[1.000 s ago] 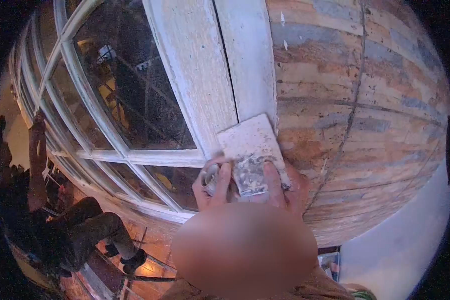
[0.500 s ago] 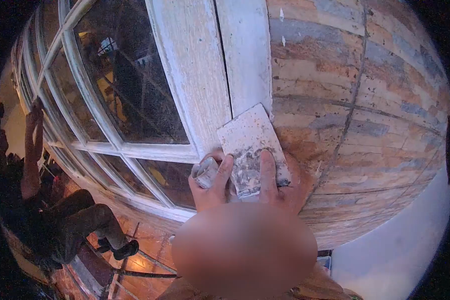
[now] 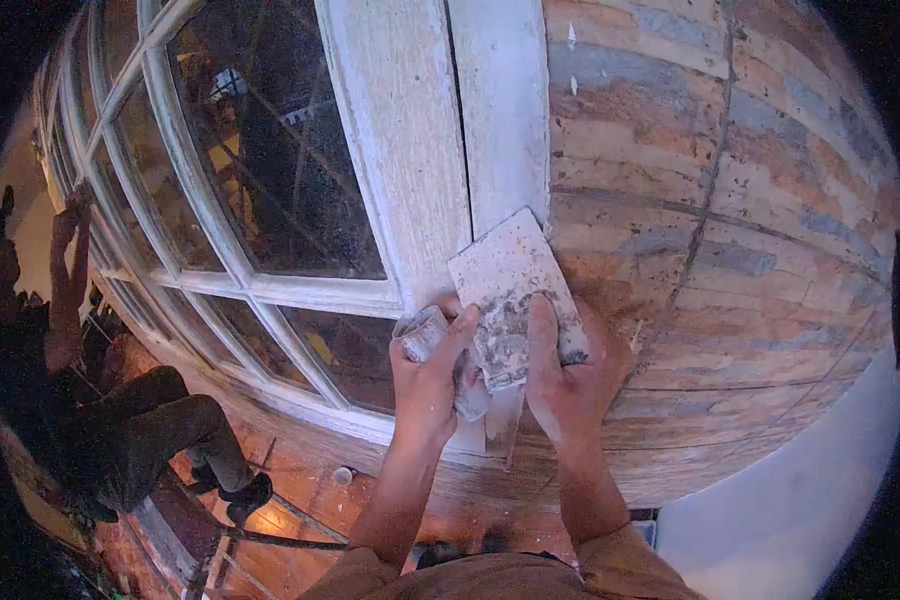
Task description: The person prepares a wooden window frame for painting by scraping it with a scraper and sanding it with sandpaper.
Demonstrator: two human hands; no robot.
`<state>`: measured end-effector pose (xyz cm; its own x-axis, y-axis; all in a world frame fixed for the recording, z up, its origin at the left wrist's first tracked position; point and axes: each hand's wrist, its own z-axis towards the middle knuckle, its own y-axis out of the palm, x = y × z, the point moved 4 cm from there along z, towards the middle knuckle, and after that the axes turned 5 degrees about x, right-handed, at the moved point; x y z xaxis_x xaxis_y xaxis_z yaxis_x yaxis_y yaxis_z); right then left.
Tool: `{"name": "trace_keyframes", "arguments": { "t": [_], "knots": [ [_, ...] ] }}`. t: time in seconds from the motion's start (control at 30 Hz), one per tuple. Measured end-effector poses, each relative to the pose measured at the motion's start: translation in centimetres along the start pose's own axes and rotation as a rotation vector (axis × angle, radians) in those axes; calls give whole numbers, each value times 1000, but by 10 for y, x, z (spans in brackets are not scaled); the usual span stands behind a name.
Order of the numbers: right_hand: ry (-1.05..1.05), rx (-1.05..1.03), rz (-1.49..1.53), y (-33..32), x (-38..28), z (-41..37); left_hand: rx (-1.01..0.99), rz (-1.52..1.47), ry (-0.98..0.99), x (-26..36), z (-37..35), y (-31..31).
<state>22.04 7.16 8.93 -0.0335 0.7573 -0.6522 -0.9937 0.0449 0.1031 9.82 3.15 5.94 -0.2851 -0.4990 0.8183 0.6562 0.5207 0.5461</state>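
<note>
In front of the window frame I hold a flat, white rectangular piece [image 3: 520,275], speckled and smeared dark over its lower half; its exact kind does not show. My right hand [image 3: 575,375] grips it from the right, thumb across its face and fingers behind. My left hand [image 3: 430,375] is closed round a crumpled, rolled whitish piece [image 3: 425,335], possibly cloth or paper, whose lower end [image 3: 472,398] hangs below the fingers. The left thumb rests at the flat piece's left edge. Behind is the white, worn window frame [image 3: 410,150].
Stone-patterned wall tiles [image 3: 640,150] lie to the right. Window panes [image 3: 270,150] with white bars fill the left. Another person [image 3: 170,430] sits at far left, one arm raised to the window. A small cup-like container [image 3: 344,476] stands on the tiled floor [image 3: 290,500] below.
The flat piece and both hands sit slightly farther right in view. My forearms now show below, and more of the roll's lower end is visible. Both grips stay the same.
</note>
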Motion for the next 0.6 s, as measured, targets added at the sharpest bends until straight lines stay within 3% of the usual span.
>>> {"name": "trace_keyframes", "arguments": {
  "t": [0.07, 0.2, 0.4, 0.6],
  "knots": [
    [-48, 3, -159, -2, 1, 0, 55, -4, 19, -3, -1, 1],
    [3, -27, -18, -2, -1, 5, 26, -17, 63, -7, -1, 2],
    [-149, 17, -55, -1, -5, 9, 30, -8, 103, -2, 0, 3],
    [17, -21, -26, 2, -5, 7, 69, -46, 89, -6, 3, 1]
  ]
}}
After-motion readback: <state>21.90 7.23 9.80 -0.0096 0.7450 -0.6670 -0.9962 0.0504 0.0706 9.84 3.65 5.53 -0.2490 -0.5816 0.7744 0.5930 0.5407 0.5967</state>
